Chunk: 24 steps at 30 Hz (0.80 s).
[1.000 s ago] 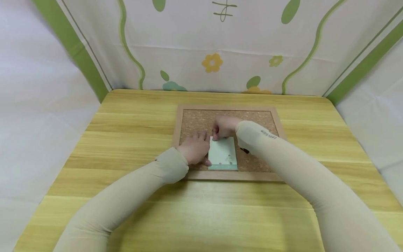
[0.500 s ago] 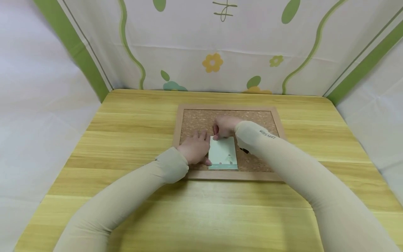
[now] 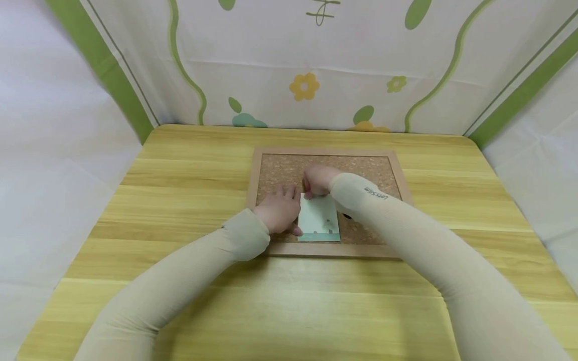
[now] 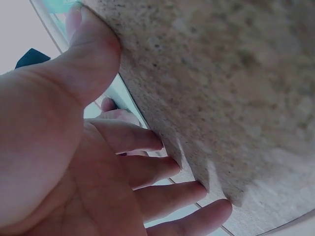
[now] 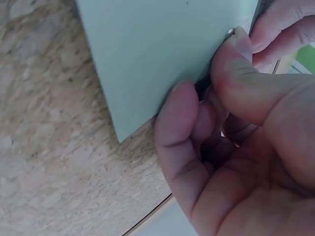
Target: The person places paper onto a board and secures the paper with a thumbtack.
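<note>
A pale green note sheet (image 3: 318, 215) with a teal strip along its near edge lies on a framed corkboard (image 3: 280, 168). My left hand (image 3: 279, 209) lies flat beside the sheet, its fingertips (image 4: 172, 167) on the cork and its thumb at the sheet's near left corner. At the far left corner, my right hand (image 3: 318, 179) bends over with curled fingers. In the right wrist view its thumb (image 5: 236, 69) presses at a small shiny thumbtack (image 5: 230, 31), mostly covered by the thumbnail. The other fingers fold in by the sheet's far edge.
The corkboard's light wooden frame (image 3: 334, 250) surrounds the cork on a wood-grain table (image 3: 189, 165). A white cloth (image 3: 347, 50) with flowers and green vines hangs behind the table. A small black object (image 3: 346, 216) shows beneath the right sleeve.
The head view has shifted slightly. My right hand and forearm have moved a little to the left, the thumb still at the sheet's corner. My left hand stays in place.
</note>
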Available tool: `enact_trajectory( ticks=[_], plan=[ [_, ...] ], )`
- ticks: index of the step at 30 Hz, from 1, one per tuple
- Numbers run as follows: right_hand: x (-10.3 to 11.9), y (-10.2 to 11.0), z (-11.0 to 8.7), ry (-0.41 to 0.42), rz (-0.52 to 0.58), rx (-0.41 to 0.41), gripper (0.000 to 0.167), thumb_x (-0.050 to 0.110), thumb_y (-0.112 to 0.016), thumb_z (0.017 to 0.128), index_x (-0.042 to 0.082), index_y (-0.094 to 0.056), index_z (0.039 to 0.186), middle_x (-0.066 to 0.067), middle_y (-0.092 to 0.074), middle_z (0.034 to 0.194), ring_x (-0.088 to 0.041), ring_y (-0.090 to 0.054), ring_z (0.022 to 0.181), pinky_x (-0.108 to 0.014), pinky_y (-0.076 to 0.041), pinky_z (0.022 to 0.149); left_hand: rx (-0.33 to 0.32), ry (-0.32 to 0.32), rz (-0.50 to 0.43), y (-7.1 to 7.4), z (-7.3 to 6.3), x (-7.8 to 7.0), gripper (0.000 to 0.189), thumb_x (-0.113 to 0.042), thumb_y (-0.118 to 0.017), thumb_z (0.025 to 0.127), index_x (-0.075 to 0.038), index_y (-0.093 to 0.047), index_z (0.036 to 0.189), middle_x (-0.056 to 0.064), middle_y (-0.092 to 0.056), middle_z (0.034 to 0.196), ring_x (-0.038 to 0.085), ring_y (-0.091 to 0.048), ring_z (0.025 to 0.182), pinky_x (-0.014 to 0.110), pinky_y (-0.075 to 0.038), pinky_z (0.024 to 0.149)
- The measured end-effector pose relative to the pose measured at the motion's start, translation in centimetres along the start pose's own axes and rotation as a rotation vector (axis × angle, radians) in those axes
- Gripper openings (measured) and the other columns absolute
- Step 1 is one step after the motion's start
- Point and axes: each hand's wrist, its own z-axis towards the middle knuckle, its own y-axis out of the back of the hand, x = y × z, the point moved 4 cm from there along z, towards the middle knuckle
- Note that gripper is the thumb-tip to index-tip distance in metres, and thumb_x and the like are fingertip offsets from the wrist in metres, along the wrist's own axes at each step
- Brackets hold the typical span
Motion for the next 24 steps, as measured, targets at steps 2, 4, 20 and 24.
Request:
enact_trajectory(
  ticks=[2, 4, 20, 24],
  plan=[
    [0.2, 0.0, 0.1, -0.001, 0.001, 0.008, 0.015, 0.023, -0.072, 0.093, 0.008, -0.073, 0.094, -0.004, -0.066, 0.083, -0.014, -0.053, 0.066, -0.025, -0.045, 0.059, 0.009, 0.005, -0.010, 0.0, -0.1, 0.1, 0.105, -0.060, -0.065, 0.084, 0.003, -0.020, 0.155, 0.024, -0.013, 0.161, 0.047, -0.019, 0.144, 0.054, -0.033, 0.110],
    [0.2, 0.0, 0.1, 0.006, 0.010, 0.009, 0.015, 0.023, -0.072, 0.093, 0.008, -0.073, 0.094, -0.004, -0.067, 0.084, -0.014, -0.054, 0.066, -0.025, -0.045, 0.058, 0.013, 0.007, -0.014, -0.1, -0.2, 0.2, 0.105, -0.060, -0.065, 0.084, 0.003, -0.020, 0.155, 0.024, -0.013, 0.161, 0.047, -0.019, 0.144, 0.054, -0.033, 0.110],
    [-1.7, -0.2, -0.9, 0.180, 0.116, -0.073, 0.012, 0.020, -0.071, 0.094, 0.009, -0.069, 0.089, -0.003, -0.065, 0.084, -0.017, -0.057, 0.074, -0.030, -0.048, 0.066, -0.019, -0.046, -0.089, -0.5, 0.0, 0.5, 0.107, -0.063, -0.062, 0.085, 0.002, -0.016, 0.157, 0.022, -0.011, 0.163, 0.043, -0.016, 0.146, 0.051, -0.032, 0.111],
    [-2.4, 0.9, -3.3, 0.216, 0.095, -0.125, 0.015, 0.022, -0.067, 0.097, 0.009, -0.073, 0.101, -0.004, -0.068, 0.094, -0.019, -0.062, 0.081, -0.036, -0.052, 0.073, 0.017, -0.053, -0.148, -0.7, 0.4, 0.9, 0.108, -0.063, -0.060, 0.087, -0.001, -0.009, 0.158, 0.018, -0.003, 0.164, 0.040, -0.008, 0.149, 0.053, -0.024, 0.115]
  ],
)
